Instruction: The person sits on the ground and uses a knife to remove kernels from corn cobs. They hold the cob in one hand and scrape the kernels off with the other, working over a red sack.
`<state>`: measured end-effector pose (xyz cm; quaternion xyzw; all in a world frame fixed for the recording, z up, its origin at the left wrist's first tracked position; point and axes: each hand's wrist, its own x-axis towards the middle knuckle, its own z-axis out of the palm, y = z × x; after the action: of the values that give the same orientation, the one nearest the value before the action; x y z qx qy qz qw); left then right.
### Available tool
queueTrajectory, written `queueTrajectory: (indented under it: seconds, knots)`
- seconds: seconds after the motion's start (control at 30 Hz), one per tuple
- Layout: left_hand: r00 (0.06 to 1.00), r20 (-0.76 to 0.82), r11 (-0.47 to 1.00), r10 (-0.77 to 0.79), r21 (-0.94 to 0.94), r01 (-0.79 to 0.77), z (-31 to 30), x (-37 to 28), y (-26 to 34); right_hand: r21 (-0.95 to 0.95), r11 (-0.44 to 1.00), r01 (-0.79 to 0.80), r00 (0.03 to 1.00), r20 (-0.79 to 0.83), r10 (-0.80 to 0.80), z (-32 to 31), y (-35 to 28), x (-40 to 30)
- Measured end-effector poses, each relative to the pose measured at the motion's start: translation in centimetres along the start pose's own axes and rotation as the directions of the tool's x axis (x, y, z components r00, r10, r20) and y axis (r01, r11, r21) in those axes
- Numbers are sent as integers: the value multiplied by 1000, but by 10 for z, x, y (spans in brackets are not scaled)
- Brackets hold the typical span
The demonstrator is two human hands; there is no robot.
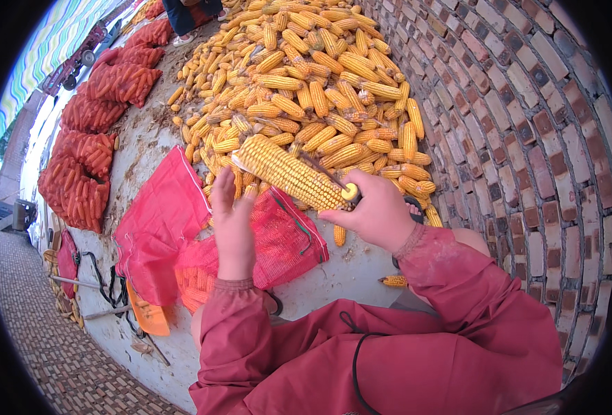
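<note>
An ear of yellow corn (290,174) is gripped at one end by my right hand (381,210). In that same hand is a small tool with a yellow and black handle (351,191); a thin dark shaft seems to run along the ear, though its shape is unclear. My left hand (235,223) is raised beside the ear's far end, fingers apart, holding nothing. Below it lies a red mesh sack (287,244) with ears of corn inside, its mouth facing the large heap of corn ears (306,98).
Filled red mesh sacks (93,111) line the left. A brick wall (518,129) rises at right. An orange shovel blade (149,314) and black straps (110,288) lie at lower left. A person's legs (181,18) stand beyond the heap. One loose ear (394,280) lies near my knee.
</note>
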<state>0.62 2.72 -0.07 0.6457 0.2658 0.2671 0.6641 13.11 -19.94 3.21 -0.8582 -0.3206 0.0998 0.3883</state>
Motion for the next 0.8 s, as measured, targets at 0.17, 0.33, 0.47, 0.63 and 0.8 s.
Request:
queueTrajectory:
  seconds: [0.17, 0.33, 0.47, 0.63, 0.8]
  knots:
    - [777, 569, 692, -268, -448, 566, -31, 18, 29, -138, 877, 460, 888, 63, -456, -20, 13, 10]
    - [587, 706, 789, -395, -67, 611, -23, 3, 29, -174, 771, 613, 783, 1, -622, -25, 5, 12]
    - [414, 802, 790, -429, 111, 603, 0, -11, 32, -144, 826, 545, 832, -24, -554, -26, 12, 9]
    - [568, 760, 791, -316, -120, 600, 16, -15, 9, -5, 899, 438, 863, -279, -422, -20, 14, 11]
    - [627, 733, 745, -261, -260, 615, 20, -11, -5, 299, 953, 51, 998, -54, -36, -10, 15, -2]
